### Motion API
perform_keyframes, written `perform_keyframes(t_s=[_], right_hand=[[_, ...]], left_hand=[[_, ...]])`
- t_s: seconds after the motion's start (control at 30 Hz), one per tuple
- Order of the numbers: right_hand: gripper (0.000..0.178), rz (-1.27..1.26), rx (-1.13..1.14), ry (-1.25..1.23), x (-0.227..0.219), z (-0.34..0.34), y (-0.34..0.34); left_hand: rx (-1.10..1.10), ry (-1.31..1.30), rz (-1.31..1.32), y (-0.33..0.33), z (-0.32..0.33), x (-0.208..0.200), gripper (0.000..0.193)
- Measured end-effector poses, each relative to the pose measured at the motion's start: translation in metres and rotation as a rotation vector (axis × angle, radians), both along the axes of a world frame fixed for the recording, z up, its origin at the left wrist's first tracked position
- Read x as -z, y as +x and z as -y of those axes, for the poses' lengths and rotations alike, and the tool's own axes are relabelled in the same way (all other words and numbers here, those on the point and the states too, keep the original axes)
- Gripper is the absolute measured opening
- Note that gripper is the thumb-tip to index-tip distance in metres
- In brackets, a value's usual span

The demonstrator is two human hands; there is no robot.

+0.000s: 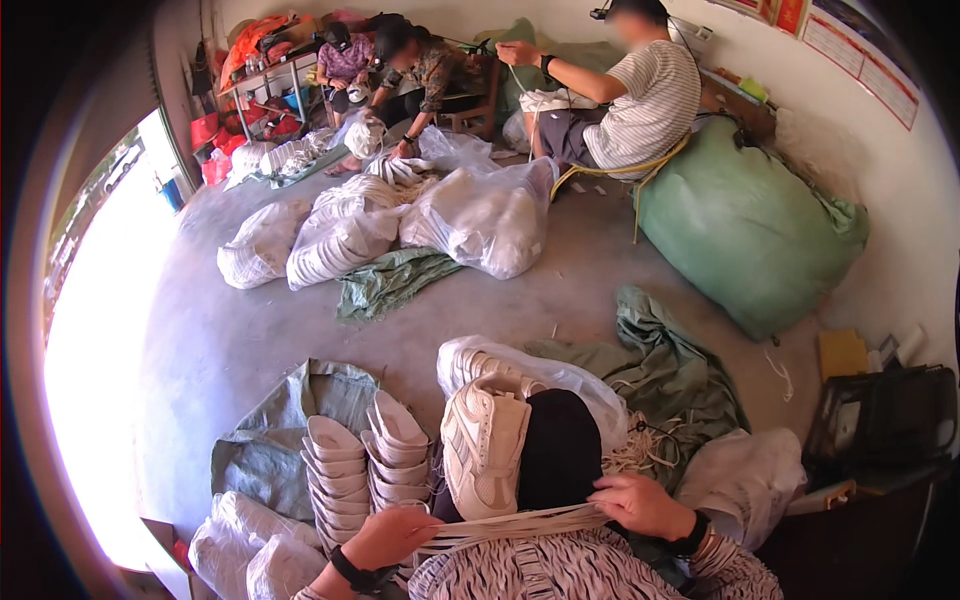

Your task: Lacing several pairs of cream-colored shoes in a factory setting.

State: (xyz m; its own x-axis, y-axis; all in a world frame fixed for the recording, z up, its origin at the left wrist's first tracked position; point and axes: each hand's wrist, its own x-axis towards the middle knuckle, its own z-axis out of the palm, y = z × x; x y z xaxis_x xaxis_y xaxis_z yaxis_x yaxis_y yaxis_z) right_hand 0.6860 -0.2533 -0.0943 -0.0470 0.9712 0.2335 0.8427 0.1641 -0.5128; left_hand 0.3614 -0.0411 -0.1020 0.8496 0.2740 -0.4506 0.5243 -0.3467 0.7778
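A bundle of long cream shoelaces [520, 523] is stretched across my lap between both hands. My left hand [392, 533] is closed on one end of it. At the other end, the fingers of my right hand [645, 503] pinch the strands. Just beyond the laces, a beige shoe upper [485, 445] rests on my dark-clad leg [560, 450], touched by neither hand. Two stacks of nested beige shoe uppers [338, 480] stand near my left hand. More loose laces [645, 445] lie in a tangle beyond my right hand.
Clear plastic bags [250, 545] lie at the near left, and green sacking [690, 380] spreads at right. A black case [880, 420] stands far right. Across the floor are bagged uppers [345, 235], a bulging green sack [750, 230] and three seated people [640, 100].
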Motion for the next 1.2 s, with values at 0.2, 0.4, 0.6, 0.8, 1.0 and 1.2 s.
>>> perform_keyframes(t_s=[0.2,0.4,0.6,0.8,1.0,1.2], right_hand=[[0.016,-0.733,0.072,-0.528,-0.043,-0.056,-0.027],[0.022,-0.516,-0.125,-0.277,-0.056,-0.094,-0.038],[0.031,-0.877,0.31,-0.527,-0.044,-0.08,0.047],[0.035,-0.939,0.867,-0.234,0.008,-0.004,0.181],[0.013,0.628,0.931,-0.562,0.086,0.029,0.207],[0.022,-1.088,0.102,-0.154,-0.023,-0.112,-0.014]], left_hand=[[-0.084,0.482,0.317,0.026,0.006,-0.039,0.043],[-0.172,0.054,0.685,0.109,0.033,-0.058,0.04],[-0.191,-0.187,0.293,0.083,0.001,-0.046,0.017],[-0.314,-0.26,0.146,0.031,-0.027,-0.021,0.018],[-0.28,-0.074,0.147,0.05,-0.023,-0.011,0.017],[-0.038,0.219,0.409,0.12,0.011,-0.043,0.015]])
